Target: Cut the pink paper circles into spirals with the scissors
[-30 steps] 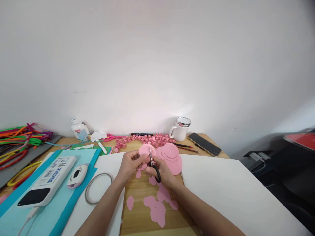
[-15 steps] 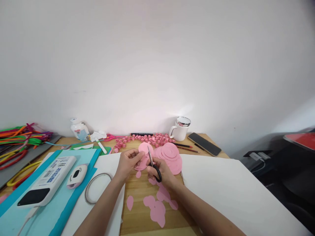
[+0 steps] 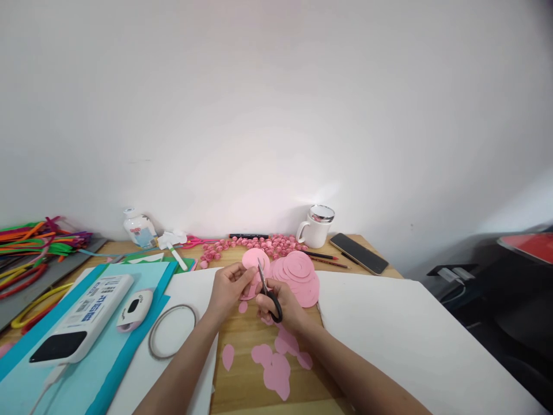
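My left hand (image 3: 228, 286) pinches a pink paper circle (image 3: 254, 260) and holds it up over the wooden table (image 3: 242, 380). My right hand (image 3: 280, 305) grips black-handled scissors (image 3: 268, 291), whose blades reach into the pink circle. Beside them on the right lies a stack of pink paper circles (image 3: 300, 275). Several pink paper offcuts (image 3: 276, 369) lie on the wood below my hands.
Small pink paper roses (image 3: 259, 245), a white mug (image 3: 317, 226), a phone (image 3: 358, 253) and pencils (image 3: 322, 256) line the back. White boards (image 3: 410, 340) flank the wood. On the left lie blue sheets (image 3: 82, 369), a power bank (image 3: 82, 325), a wire ring (image 3: 173, 337) and pipe cleaners (image 3: 34, 248).
The pink circle has turned a little in my left hand while the scissors stay in it. Both hands have barely shifted.
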Motion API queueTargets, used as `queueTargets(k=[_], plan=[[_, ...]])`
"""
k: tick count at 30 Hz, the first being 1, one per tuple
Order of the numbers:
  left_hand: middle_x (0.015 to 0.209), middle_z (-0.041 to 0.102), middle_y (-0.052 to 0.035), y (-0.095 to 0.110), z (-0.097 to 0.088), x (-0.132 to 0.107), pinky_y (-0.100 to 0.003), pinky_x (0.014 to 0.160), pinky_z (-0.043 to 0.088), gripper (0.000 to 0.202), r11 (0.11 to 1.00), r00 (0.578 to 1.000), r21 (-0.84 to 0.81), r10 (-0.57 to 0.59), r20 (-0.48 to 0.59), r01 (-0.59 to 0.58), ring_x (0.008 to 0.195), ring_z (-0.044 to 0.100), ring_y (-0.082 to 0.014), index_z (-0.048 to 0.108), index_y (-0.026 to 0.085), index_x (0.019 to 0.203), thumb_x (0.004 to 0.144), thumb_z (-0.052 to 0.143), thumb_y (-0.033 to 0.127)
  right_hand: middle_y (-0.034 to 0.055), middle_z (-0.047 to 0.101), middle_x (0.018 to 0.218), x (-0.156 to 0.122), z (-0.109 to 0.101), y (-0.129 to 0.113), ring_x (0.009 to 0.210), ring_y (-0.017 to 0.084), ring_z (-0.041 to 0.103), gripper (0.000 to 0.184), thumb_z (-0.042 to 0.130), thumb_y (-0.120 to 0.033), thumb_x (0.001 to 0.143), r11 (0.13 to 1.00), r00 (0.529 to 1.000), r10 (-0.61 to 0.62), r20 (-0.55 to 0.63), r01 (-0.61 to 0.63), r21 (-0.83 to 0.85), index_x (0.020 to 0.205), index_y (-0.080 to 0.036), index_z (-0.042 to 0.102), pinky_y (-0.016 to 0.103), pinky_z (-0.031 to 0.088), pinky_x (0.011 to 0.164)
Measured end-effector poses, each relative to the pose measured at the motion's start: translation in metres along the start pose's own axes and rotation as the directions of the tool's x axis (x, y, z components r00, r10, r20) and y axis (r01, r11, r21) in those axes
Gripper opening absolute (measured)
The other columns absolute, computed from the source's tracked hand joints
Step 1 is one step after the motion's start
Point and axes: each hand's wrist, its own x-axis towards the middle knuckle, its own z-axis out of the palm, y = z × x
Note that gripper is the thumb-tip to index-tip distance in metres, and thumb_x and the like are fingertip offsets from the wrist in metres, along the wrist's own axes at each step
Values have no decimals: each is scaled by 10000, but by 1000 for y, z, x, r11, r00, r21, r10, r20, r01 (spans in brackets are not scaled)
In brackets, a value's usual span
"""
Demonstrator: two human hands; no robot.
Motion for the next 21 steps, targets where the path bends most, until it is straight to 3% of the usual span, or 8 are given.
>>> queueTargets(k=[4,8,11,21], plan=[[383,447,49,5,1,-3,-186,373,263,405,999,1000,38,4,13,-4,362,366,-57,482,160,470,704,649,446,-59,515,486,0,-1,-1,400,73,411,293,698,-394,687,999,1000,-1,26,3,-48,738,-174,510,200,302,412],[437,514,29,3,0,-3,-185,383,292,357,998,994,48,-41,106,36,386,416,-66,549,145,509,702,648,428,-42,535,623,1,-1,-5,531,87,436,304,745,-338,641,994,996,-86,7,86,-70,800,-172,547,202,313,481],[441,519,34,2,0,-2,-182,378,294,332,997,991,41,-65,113,61,384,422,-66,573,141,531,703,647,415,-35,525,676,2,-1,-5,565,87,412,295,751,-318,640,993,994,-109,15,110,-51,800,-170,552,205,295,500],[428,491,43,3,0,-2,-180,381,287,376,998,995,49,-34,99,29,392,402,-61,537,145,483,696,658,430,-61,433,592,3,-4,-1,529,84,362,286,739,-323,649,994,996,-90,10,91,-67,805,-177,548,205,271,477]])
